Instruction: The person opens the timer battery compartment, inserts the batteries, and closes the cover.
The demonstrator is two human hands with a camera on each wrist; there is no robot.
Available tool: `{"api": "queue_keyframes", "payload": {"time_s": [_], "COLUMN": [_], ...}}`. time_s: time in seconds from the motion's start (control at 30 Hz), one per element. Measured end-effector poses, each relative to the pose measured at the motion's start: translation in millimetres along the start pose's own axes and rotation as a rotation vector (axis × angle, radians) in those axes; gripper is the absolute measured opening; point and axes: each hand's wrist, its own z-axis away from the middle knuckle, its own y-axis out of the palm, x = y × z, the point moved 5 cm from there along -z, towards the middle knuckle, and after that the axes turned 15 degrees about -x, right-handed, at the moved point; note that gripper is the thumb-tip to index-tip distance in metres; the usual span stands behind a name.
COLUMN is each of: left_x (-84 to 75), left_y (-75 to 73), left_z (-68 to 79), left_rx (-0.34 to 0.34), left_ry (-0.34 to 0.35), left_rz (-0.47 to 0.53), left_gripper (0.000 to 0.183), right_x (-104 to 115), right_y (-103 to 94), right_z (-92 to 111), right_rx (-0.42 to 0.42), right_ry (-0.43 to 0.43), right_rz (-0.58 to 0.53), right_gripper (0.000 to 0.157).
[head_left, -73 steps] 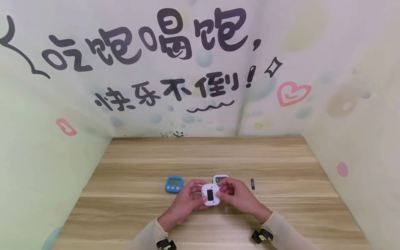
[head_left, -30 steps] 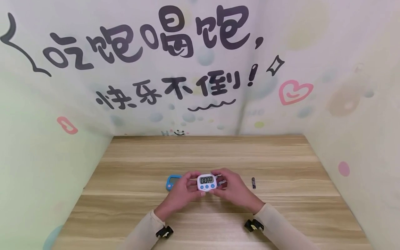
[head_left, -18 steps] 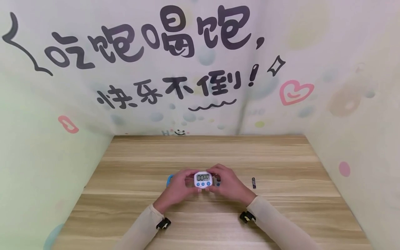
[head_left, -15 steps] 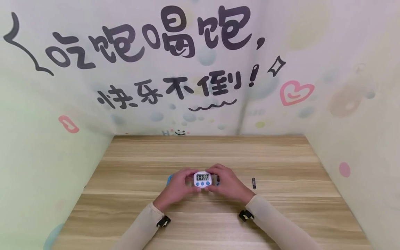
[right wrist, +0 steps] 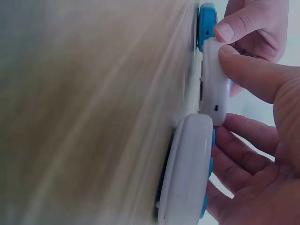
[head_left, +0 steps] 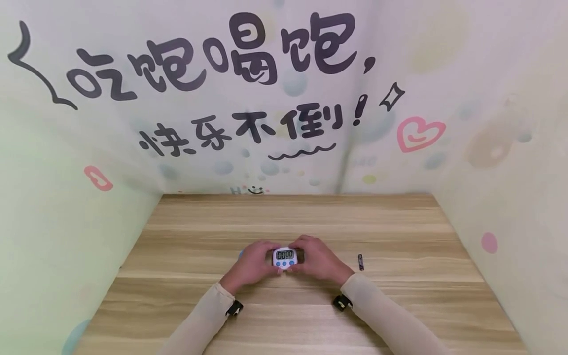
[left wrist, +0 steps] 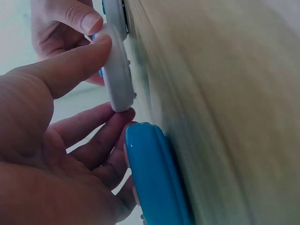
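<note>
Both hands hold a white digital timer (head_left: 284,257) with blue buttons, its display up and reading zeros. My left hand (head_left: 253,264) pinches its left side between thumb and fingers; my right hand (head_left: 317,259) pinches the right side. In the wrist views this timer (right wrist: 215,79) is just above the wooden tabletop; whether it touches is unclear. A blue timer (left wrist: 152,176) lies on the table beside my left fingers, nearly all covered in the head view. A second white timer (right wrist: 187,168) lies by my right fingers, hidden by that hand in the head view.
A small dark battery (head_left: 361,262) lies on the wooden table (head_left: 399,222) to the right of my right hand. Pale printed walls (head_left: 284,172) enclose the table at the back and both sides.
The held timer has turned from its back, with a dark compartment, to display up. Both hands have carried it left, between the other two timers, and those are now mostly covered.
</note>
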Motion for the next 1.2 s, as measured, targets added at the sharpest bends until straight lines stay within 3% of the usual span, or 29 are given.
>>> {"api": "queue_keyframes", "payload": {"time_s": [0.37,0.67,0.8,0.93,1.2], "left_x": [3.8,6.2,11.9,19.7,37.0], "left_y": [6.4,3.8,-6.5,-19.9,-41.6], "left_z": [0.1,-0.2,2.3,7.3,22.4], "left_rx": [0.055,0.033,-0.022,-0.063,-0.072], "left_ry": [0.002,-0.034,-0.079,-0.122,-0.164], "left_rz": [-0.024,-0.008,0.006,0.034,0.073], "left_gripper": [0.061,0.069,0.072,0.064,0.066], "right_x": [-1.1,-1.1,3.9,13.5,31.6], "right_y": [3.5,2.7,1.5,0.3,9.2], "right_z": [-1.8,-0.2,-1.6,-5.7,-15.1], "right_rx": [0.024,0.035,0.022,0.012,0.007], "right_ry": [-0.024,-0.004,0.0,-0.005,-0.038], "right_rz": [0.014,0.02,0.026,0.019,-0.012], "right_gripper": [0.057,0.06,0.058,0.053,0.049]}}
